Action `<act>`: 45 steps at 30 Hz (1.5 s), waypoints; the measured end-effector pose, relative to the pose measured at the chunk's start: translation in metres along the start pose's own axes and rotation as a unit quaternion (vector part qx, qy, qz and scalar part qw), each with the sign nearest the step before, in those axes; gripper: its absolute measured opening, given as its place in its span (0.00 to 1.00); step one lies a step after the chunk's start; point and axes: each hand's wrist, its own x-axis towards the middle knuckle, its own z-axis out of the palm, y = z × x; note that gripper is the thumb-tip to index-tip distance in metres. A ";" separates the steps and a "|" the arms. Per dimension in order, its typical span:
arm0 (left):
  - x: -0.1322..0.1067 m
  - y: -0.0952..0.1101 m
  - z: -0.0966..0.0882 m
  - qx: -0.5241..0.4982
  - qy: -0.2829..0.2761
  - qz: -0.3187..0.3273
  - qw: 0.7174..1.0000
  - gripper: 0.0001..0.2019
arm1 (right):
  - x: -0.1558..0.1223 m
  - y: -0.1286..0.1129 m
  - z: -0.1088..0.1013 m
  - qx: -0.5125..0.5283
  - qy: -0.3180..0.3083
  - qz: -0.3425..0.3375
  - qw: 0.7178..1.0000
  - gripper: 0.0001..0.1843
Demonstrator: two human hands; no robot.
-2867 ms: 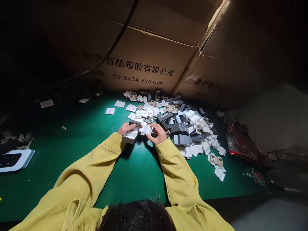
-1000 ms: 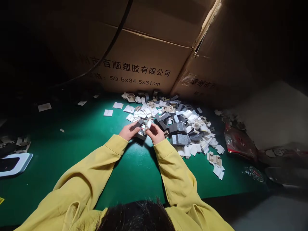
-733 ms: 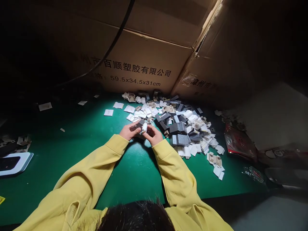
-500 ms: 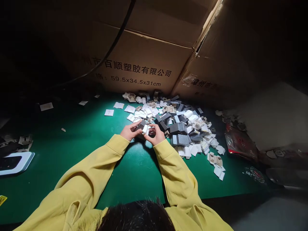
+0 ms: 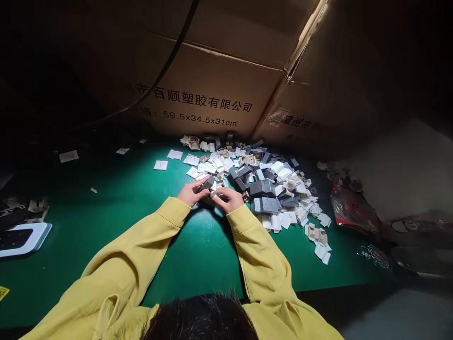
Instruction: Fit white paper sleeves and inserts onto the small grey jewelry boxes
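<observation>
Near the middle of the green table (image 5: 198, 264), I have the left hand (image 5: 193, 192) closed around a small dark box (image 5: 208, 182), which it holds at a tilt beside the left edge of the heap. The right hand (image 5: 230, 199) meets it from the right, thumb and fingers drawn to a narrow gap by a bit of white (image 5: 213, 186) at the box's right side; the contact is too small on my feed, so I cannot tell whether they pinch it or only touch. Just right of and beyond the hands I see other dark boxes (image 5: 262, 188) mixed with white packets (image 5: 288, 219), and a loose white packet (image 5: 161, 165) lies apart on the far left. Large brown cartons (image 5: 219, 71) stand at the far edge, with a black cable (image 5: 173, 52) crossing in front. Well to the left I have a white-edged device (image 5: 30, 238) with a dark face; over on the right lies a glossy red and dark package (image 5: 354, 210). Yellow sleeves (image 5: 260, 255) reach in from the near side.
</observation>
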 end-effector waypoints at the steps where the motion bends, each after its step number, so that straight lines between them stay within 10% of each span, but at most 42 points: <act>1: 0.000 -0.001 0.000 0.000 -0.003 0.002 1.000 0.50 | 0.000 -0.001 0.000 -0.004 -0.004 -0.002 1.000 0.08; 33: 0.004 -0.012 -0.007 -0.015 0.029 -0.001 0.999 0.51 | -0.002 0.021 -0.006 -0.228 -0.110 -0.099 0.962 0.17; 45: 0.003 -0.012 -0.005 -0.048 0.033 -0.001 0.998 0.48 | -0.001 -0.001 -0.007 -0.071 0.033 0.001 0.997 0.15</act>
